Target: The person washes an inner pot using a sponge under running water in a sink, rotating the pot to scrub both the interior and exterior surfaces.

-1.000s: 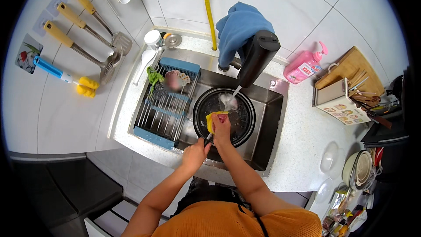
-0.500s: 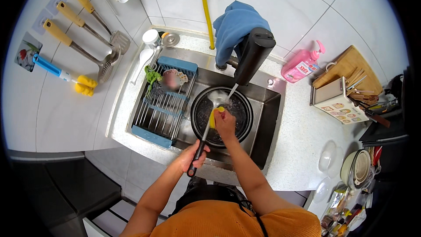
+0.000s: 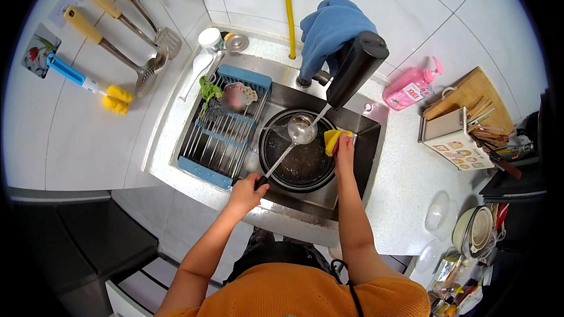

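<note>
My left hand (image 3: 247,191) is closed round the black handle of a metal ladle (image 3: 285,157). The ladle's round bowl lies under the water stream from the black faucet (image 3: 356,69), above a dark round pan (image 3: 298,183) with water in it. My right hand (image 3: 345,154) grips a yellow sponge (image 3: 335,140) at the pan's right side, apart from the ladle. The pan sits in the steel sink (image 3: 346,192). A blue cloth (image 3: 336,26) hangs over the faucet's base.
A blue-ended drying rack (image 3: 202,171) spans the sink's left side, holding leafy greens (image 3: 209,89) and a patterned dish. Pink pump soap (image 3: 409,89) stands right of the faucet, near a utensil holder (image 3: 455,141) and a cutting board (image 3: 490,97). Cooking utensils (image 3: 117,53) hang on the left wall.
My right hand and the sponge have moved off the ladle to the right. My left hand has turned the ladle, and its bowl now catches the running water.
</note>
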Tool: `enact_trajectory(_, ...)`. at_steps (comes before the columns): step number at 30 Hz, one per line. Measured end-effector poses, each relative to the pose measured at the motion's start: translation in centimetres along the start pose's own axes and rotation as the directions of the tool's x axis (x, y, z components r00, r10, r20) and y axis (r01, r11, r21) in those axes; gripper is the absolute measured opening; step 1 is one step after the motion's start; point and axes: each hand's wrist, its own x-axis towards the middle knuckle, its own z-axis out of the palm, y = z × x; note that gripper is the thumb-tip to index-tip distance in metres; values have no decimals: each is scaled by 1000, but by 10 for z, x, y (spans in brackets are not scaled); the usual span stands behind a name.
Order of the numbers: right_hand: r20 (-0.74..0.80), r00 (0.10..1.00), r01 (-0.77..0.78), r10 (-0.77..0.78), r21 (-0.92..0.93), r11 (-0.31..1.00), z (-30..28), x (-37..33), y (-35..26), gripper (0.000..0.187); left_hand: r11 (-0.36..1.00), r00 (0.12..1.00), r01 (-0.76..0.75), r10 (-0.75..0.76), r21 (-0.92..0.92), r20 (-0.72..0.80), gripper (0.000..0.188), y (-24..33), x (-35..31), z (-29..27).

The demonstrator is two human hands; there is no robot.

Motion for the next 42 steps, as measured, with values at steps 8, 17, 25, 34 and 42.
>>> enact_trajectory(8,327,921,354,-213,-470,808,31,24,-28,26,951,992,-34,68,307,-103,26,4,-1,-1)
enact_trajectory(17,870,451,801,201,-494,338,58,40,-23,41,838,994,-51,93,544,-49,26,12,-7,-1)
enact_trajectory(25,636,761,649,-128,-748,143,70,26,-25,20,888,970,-113,196,446,-145,27,0,-5,4)
enact_trajectory(34,-201,976,1,-87,-391,920,67,3,73,20,908,979,-44,122,417,-164,25,-3,-5,44)
enact_trajectory(42,217,906,-388,364,78,918,102,-43,58,18,857,966,-75,189,511,-175,25,1,16,39)
